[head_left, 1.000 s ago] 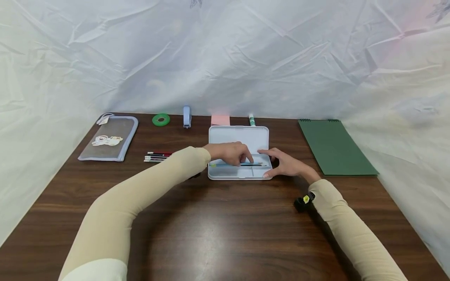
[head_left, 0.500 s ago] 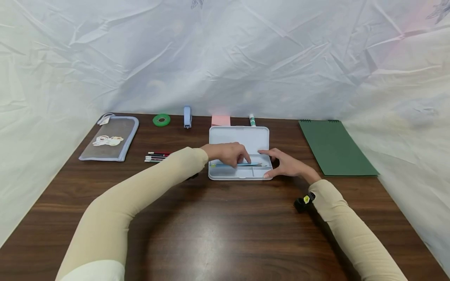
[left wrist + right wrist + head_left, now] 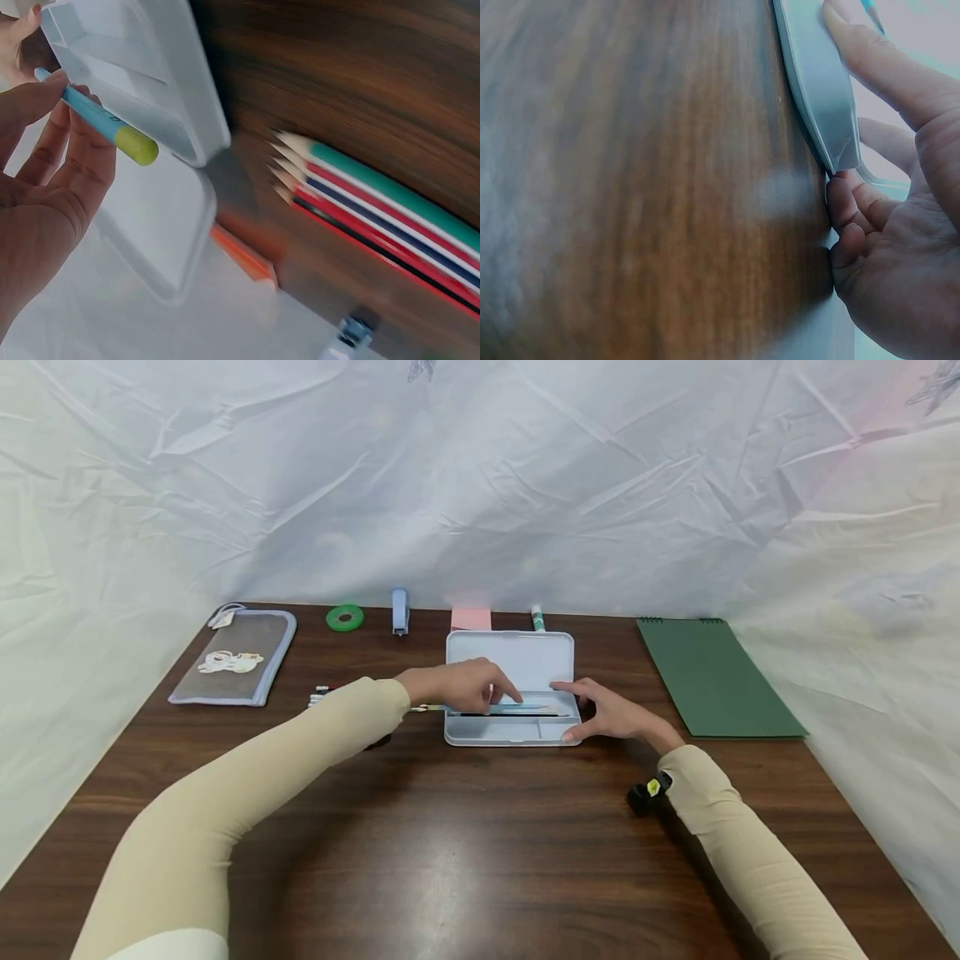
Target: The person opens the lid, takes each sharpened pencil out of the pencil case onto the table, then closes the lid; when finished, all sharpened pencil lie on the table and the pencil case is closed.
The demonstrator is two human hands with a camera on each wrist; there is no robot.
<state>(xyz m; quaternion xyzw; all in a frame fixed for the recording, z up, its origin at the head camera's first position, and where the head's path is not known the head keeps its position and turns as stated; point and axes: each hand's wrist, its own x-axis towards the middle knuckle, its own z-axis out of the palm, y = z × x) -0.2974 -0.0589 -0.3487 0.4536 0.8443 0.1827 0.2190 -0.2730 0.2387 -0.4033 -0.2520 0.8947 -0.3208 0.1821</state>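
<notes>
An opened white pencil case (image 3: 510,652) lies at mid-table, its lid folded back and its tray split into compartments. My left hand (image 3: 467,685) is over the tray and pinches a light blue pencil (image 3: 101,116) with a yellow-green end. That end sticks out past the case's left side in the head view. With thumb in front and fingers behind, my right hand (image 3: 611,710) grips the right end of the case. In the right wrist view the thumb (image 3: 885,67) lies along the case wall (image 3: 825,90). Several pencils (image 3: 375,202) lie side by side left of the case, partly covered by the left sleeve in the head view.
Along the back stand or lie a mesh zip pouch (image 3: 232,656), green tape (image 3: 345,617), a blue stapler (image 3: 401,612), pink sticky notes (image 3: 471,618) and a green-and-white glue stick (image 3: 537,617). A dark green spiral notebook (image 3: 720,677) lies right.
My left hand has moved left and slightly up with the blue pencil, whose yellow-green end now passes the case's left edge. The left sleeve covers more of the pencils. My right hand stays put.
</notes>
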